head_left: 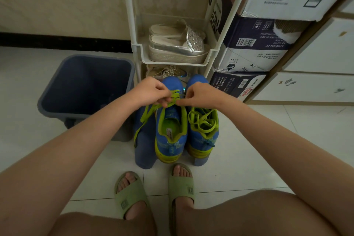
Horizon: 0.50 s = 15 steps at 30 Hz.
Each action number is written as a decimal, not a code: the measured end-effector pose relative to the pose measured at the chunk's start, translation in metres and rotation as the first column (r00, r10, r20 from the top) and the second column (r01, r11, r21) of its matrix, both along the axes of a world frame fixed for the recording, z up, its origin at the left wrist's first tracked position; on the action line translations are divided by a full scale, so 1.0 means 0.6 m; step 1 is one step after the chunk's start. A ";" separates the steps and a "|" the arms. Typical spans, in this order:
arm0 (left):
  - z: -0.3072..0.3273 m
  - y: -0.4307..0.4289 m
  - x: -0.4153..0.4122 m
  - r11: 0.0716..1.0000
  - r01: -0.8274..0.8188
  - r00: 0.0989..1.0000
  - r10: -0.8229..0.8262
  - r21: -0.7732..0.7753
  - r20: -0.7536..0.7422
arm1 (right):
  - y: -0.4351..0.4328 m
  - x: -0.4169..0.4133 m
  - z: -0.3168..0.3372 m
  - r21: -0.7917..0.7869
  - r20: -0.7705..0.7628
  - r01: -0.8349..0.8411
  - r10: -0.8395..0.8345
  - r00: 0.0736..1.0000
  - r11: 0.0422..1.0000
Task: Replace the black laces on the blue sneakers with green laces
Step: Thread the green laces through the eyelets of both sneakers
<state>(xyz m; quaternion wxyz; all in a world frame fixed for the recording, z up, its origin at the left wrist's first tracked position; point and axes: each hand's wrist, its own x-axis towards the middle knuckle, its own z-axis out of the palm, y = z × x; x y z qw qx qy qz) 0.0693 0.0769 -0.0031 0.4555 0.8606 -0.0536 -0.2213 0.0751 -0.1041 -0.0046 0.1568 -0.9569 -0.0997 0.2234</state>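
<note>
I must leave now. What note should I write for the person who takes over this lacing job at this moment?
Left hand and right hand: both pinch the green lace over the sneaker nearer the blue bin.
Other sneaker: second green lace heaped on its opening; threading unclear.
Done: no black lace shows.
Left: finish lacing and tie both.

Two blue sneakers (162,136) are sitting side by side, toes toward the white rack (172,62), green laces (201,120) trailing loose
</note>
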 end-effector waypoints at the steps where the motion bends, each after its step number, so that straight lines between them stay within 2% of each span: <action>1: -0.003 0.001 0.000 0.999 0.020 1.000 -0.021 0.043 0.012 | 0.004 -0.003 -0.003 -0.029 0.001 -0.018 0.018 1.000 0.999; 5: -0.009 0.001 0.003 0.993 0.023 0.998 -0.029 0.113 0.055 | 0.012 -0.001 -0.003 0.026 0.001 0.005 -0.005 1.000 1.000; 10: -0.017 -0.007 -0.004 0.999 0.012 0.998 -0.014 0.039 0.056 | 0.010 -0.002 -0.005 0.104 -0.016 0.102 -0.101 0.995 0.989; 15: -0.027 -0.020 -0.004 0.985 -0.020 0.992 -0.002 0.172 0.130 | 0.004 0.003 -0.008 0.175 -0.080 0.194 -0.182 0.980 0.965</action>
